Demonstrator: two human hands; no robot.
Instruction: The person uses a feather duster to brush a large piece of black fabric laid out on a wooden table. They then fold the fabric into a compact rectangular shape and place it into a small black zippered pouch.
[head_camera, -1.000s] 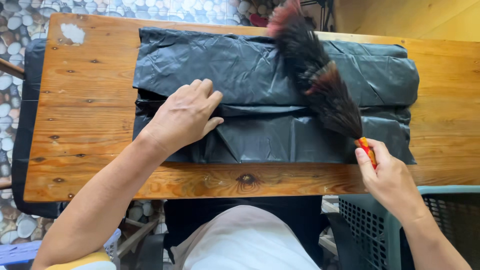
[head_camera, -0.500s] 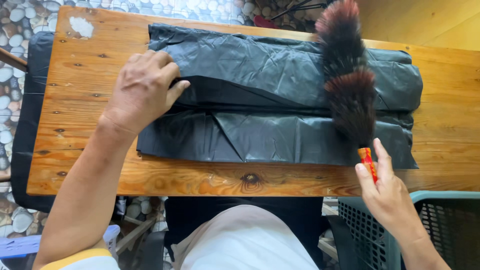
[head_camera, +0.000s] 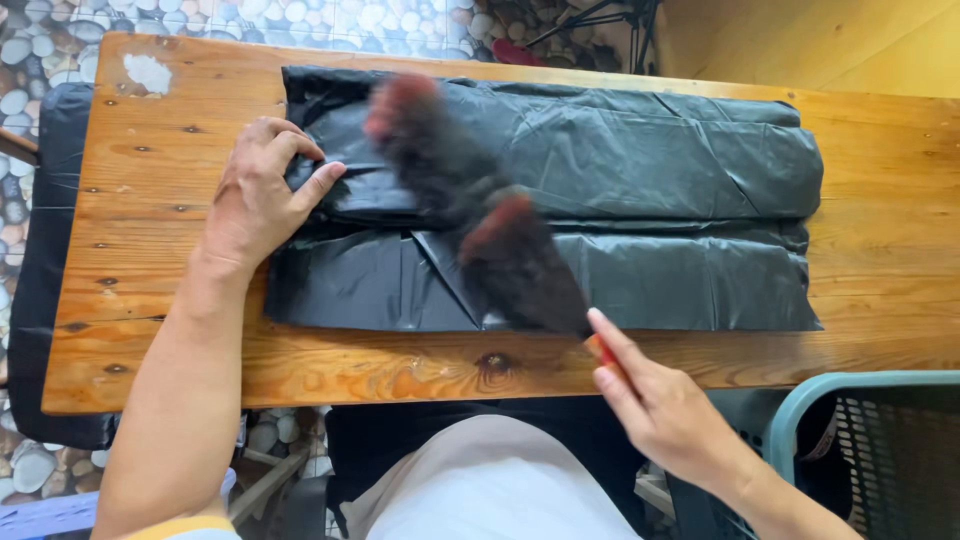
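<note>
- Black plastic bag (head_camera: 650, 170) lies folded flat on the table (head_camera: 900, 300), running from near the left edge almost to the right edge, closer to the far edge than the near one.
- One bag is all I can count; its folds make layers, and whether more sheets lie underneath cannot be told.
- One duster (head_camera: 470, 210) slants across the bag's left half, its dark, red-tipped feathers blurred so that their outline is hard to make out.
- Only a small orange bit of the duster's handle shows, at the table's near edge; the rest is hidden inside the right hand (head_camera: 665, 415).
- Right hand is closed round that handle, forefinger stretched along it; its forearm is cut off at the bottom right.
- Left hand (head_camera: 255, 200) rests palm down on the bag's left end, fingers curled over the plastic and thumb spread toward the duster; it pins the bag and grips nothing.
- Left arm runs off the bottom of the view, with a yellow sleeve edge just showing.
- One teal basket (head_camera: 800, 420) stands beside the table's near right corner, mostly cut off.
- Dark cloth (head_camera: 50, 250) hangs past the table's left edge, partly hidden below it.
- Pebble floor (head_camera: 40, 30) shows beyond the far left corner.
</note>
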